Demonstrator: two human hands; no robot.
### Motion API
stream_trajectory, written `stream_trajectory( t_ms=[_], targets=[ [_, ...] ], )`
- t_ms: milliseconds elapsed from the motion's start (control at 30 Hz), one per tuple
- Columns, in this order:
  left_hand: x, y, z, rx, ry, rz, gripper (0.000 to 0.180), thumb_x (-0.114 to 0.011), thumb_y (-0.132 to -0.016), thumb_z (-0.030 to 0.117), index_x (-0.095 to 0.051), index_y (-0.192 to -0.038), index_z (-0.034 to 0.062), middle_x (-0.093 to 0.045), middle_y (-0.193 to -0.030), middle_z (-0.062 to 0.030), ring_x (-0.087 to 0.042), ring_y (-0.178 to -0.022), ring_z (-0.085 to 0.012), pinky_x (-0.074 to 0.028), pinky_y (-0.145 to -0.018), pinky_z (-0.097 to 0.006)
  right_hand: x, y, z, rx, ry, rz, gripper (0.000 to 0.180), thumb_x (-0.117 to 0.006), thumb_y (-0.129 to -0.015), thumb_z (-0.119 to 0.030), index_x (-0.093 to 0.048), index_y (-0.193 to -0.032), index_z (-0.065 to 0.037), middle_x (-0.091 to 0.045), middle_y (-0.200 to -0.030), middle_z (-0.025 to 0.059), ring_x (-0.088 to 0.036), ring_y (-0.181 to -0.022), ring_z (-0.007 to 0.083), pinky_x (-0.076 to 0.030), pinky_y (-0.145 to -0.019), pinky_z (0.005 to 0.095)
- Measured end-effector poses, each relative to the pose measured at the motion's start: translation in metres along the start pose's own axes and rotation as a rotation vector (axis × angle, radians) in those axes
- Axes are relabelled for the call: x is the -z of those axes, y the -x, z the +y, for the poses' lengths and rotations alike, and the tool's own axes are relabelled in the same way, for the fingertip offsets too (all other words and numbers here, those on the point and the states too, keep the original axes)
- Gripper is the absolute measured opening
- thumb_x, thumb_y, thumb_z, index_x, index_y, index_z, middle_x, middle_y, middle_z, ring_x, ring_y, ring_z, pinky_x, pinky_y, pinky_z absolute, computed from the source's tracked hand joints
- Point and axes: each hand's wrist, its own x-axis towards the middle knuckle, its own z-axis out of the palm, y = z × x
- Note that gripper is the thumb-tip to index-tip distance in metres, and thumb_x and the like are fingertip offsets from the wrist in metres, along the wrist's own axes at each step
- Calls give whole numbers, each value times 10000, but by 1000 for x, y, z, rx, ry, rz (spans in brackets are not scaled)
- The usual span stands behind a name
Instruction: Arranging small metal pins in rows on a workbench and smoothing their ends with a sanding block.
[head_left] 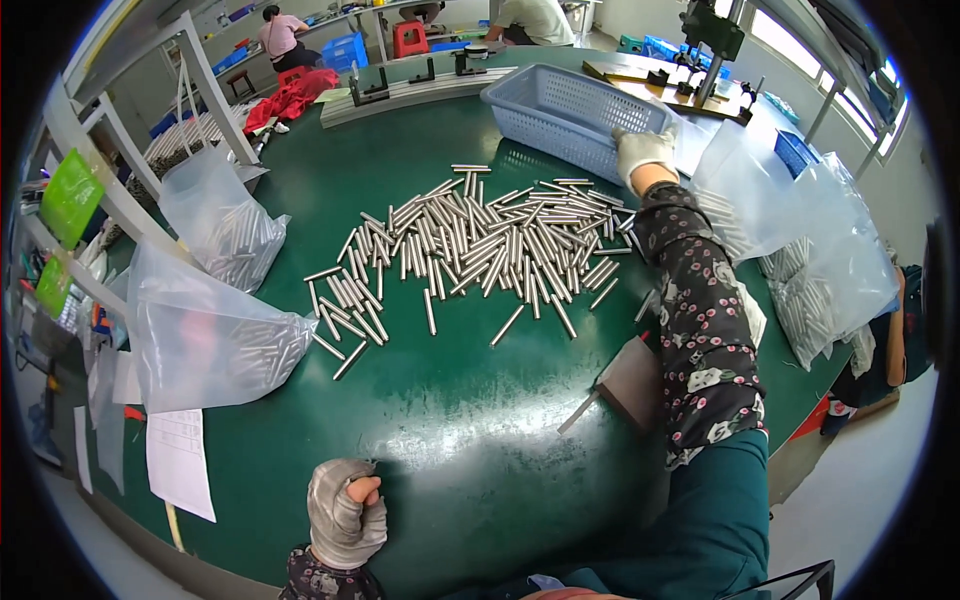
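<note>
A blue perforated plastic basket (560,140) stands tilted at the far side of the green table. My right hand (643,155), in a pale glove, is closed over its near right rim; the arm is stretched far forward. In front of the basket lies a loose heap of short shiny metal rods (490,235), spread over the middle of the table. My left hand (347,513), gloved with a bare fingertip showing, rests curled near the table's front edge, away from the rods. What its fingers hold, if anything, is hidden.
Clear plastic bags of rods stand at the left (215,330) and right (835,270). A dark flat block (632,385) lies beside my right forearm. Behind are a metal rail (420,95) and a gauge stand (712,50). A paper sheet (180,465) hangs off the left edge.
</note>
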Motion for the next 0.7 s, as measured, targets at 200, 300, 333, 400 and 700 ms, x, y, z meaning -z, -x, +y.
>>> stream_trajectory(
  t_ms=[200, 300, 333, 400, 700],
  targets=[
    [0, 1, -1, 1, 21, -13, 296, -605, -715, -64, -583, -966, 93, -591, -889, -99, -589, -773, -295, -490, -663, -383, 1, 11, -15, -61, -360, -9, 367, -568, -881, -233, -578, -1242, -171, -663, -1120, 121, -625, -1069, 279, -402, -991, 434],
    [0, 0, 0, 18, 45, -12, 298, -604, -706, -74, -584, -954, 90, -590, -884, -99, -586, -770, -293, -488, -663, -380, -8, 4, 6, 23, -396, 34, 363, -599, -869, -231, -605, -1219, -134, -646, -1134, 149, -615, -1062, 310, -476, -912, 379],
    [0, -1, 0, 34, 50, -18, 299, -603, -701, -78, -584, -948, 89, -589, -882, -98, -583, -768, -293, -487, -663, -379, -9, 2, 12, 98, -421, 4, 385, -620, -857, -225, -601, -1231, -138, -640, -1145, 153, -613, -1059, 319, -470, -922, 376],
    [2, -1, 0, 37, 48, -17, 298, -603, -700, -80, -584, -944, 89, -589, -882, -99, -582, -767, -293, -486, -664, -378, -8, 2, 13, 186, -463, -54, 456, -685, -814, -194, -591, -1252, -110, -631, -1164, 167, -611, -1058, 327, -462, -931, 359],
    [1, 1, -3, 48, 71, 8, 242, -603, -724, -49, -571, -920, 90, -588, -886, -104, -577, -782, -302, -484, -688, -386, 11, 39, 18, 358, -478, -155, 432, -686, -817, -171, -604, -1233, -93, -646, -1141, 157, -612, -1059, 307, -457, -935, 347]
  ],
)
